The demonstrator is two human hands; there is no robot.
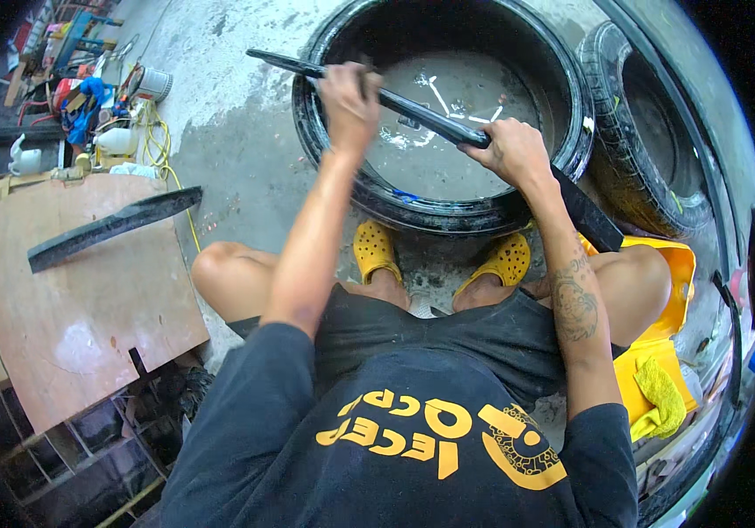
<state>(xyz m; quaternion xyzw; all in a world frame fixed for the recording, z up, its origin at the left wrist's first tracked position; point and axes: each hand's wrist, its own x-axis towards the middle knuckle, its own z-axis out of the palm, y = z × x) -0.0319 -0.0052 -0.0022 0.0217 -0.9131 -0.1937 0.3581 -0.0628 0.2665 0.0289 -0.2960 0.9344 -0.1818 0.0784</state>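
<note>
At upper centre, our left fingers [351, 90] and right fingers [508, 139] are tightly clasping a black strip [426, 117]; grey floor [241, 150] is spreading leftward from the tire rim [448, 219].

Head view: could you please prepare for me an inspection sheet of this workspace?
Surface: grey floor, with darker patches that look wet.
Work things: long black strip, held over a round black tub.
Clutter: whitish bucket and blue cloth, upper left; another black strip on a board.
Hands: left hand and right hand both grip the long black strip.
Cables: yellow cord, loosely looped at left; cable or hose, unclear.
Surroundings: tyre right of the tub; yellow cloth, lower right.
</note>
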